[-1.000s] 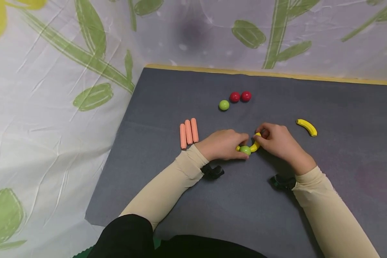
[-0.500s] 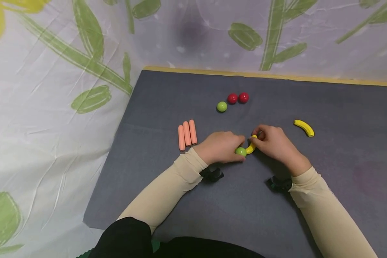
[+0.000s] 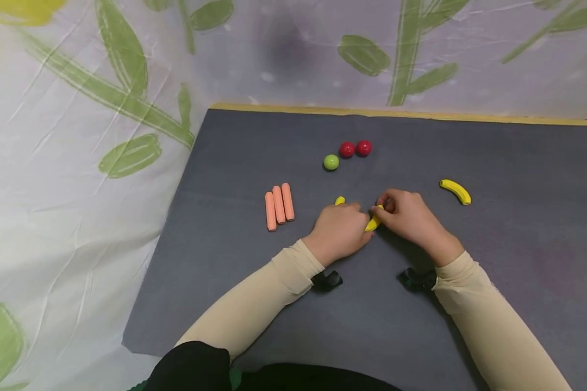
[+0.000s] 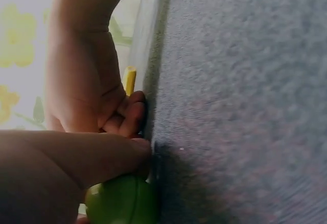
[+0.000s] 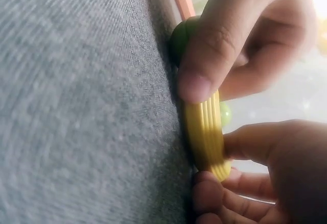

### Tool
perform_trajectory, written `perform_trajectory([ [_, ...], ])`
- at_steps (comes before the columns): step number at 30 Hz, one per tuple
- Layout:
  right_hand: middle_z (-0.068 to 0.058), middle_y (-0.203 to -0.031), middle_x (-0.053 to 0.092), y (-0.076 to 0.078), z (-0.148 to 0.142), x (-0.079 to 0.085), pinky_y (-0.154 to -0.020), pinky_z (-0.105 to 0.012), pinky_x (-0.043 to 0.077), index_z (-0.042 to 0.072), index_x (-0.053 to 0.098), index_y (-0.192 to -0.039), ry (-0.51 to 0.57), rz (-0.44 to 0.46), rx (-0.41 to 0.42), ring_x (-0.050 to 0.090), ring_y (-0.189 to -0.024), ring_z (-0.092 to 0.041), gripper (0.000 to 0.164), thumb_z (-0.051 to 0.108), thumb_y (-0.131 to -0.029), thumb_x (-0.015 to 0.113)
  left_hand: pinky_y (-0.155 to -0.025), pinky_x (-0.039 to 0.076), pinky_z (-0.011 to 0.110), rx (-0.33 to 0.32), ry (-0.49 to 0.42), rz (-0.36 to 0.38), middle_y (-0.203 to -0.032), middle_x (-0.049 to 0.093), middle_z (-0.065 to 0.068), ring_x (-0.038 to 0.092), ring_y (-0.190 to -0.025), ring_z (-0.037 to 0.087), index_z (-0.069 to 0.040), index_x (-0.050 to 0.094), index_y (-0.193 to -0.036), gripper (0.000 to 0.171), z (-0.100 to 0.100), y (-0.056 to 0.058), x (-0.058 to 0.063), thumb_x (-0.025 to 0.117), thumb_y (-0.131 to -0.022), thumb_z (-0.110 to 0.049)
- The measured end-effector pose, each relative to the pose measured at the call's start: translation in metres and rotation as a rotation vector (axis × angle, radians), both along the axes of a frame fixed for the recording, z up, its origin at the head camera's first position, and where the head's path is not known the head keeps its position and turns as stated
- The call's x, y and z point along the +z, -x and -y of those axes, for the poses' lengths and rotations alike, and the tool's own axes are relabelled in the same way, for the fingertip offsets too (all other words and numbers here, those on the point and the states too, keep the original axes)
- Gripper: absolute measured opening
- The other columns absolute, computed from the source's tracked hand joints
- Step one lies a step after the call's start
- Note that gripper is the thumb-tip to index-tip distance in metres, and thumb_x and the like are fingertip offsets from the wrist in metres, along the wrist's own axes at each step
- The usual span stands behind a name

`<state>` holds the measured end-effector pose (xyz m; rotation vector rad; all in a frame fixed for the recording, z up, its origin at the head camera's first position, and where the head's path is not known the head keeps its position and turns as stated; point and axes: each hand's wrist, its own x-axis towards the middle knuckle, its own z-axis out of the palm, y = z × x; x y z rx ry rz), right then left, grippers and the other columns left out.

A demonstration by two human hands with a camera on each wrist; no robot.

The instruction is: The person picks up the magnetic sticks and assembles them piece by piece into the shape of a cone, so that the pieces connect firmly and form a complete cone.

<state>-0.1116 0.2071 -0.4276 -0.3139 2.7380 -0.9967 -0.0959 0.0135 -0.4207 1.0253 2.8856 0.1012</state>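
In the head view my left hand [image 3: 339, 228] is over a curved yellow ridged piece [image 3: 373, 222] and hides a green ball. The left wrist view shows this green ball [image 4: 122, 202] just beside my left thumb. My left thumb and finger pinch one end of the ridged piece [image 5: 204, 127] in the right wrist view, close to the table surface. My right hand [image 3: 407, 217] pinches the other end between thumb and fingers. A second yellow piece [image 3: 339, 201] pokes out beyond my left knuckles, mostly hidden.
Three pink sticks [image 3: 279, 206] lie side by side to the left. Farther back sit a green ball [image 3: 331, 162] and two red balls [image 3: 355, 149]. Another curved yellow piece [image 3: 455, 192] lies to the right. A patterned curtain [image 3: 283, 54] borders the grey table [image 3: 254, 146].
My left hand has turned and closed over the nearer green ball, reaching onto the yellow piece. A second yellow tip now shows beyond it. My right hand keeps its pinch.
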Motion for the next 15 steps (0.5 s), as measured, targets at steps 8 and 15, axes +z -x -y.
perform_trajectory([
  [8, -0.004, -0.071, 0.065, 0.008, 0.001, 0.006, -0.056, -0.033, 0.043, 0.004, 0.071, -0.102, -0.033, 0.009, 0.035, 0.055, -0.058, -0.018, 0.024, 0.028, -0.102, 0.069, -0.055, 0.052, 0.031, 0.021, -0.043, -0.067, -0.088, 0.062, 0.000, 0.060, -0.067, 0.014, -0.022, 0.080, -0.101, 0.027, 0.007, -0.007, -0.004, 0.069, -0.101, -0.047],
  [15, -0.013, -0.093, 0.074, 0.038, -0.004, 0.025, -0.065, -0.042, 0.052, 0.003, 0.069, -0.116, -0.115, 0.031, 0.069, 0.064, -0.071, -0.023, 0.031, 0.031, -0.104, 0.066, -0.057, 0.052, 0.031, 0.037, -0.099, -0.049, -0.089, 0.060, 0.000, 0.059, -0.070, 0.015, -0.023, 0.082, -0.114, 0.027, 0.013, -0.009, -0.009, 0.071, -0.100, -0.043],
])
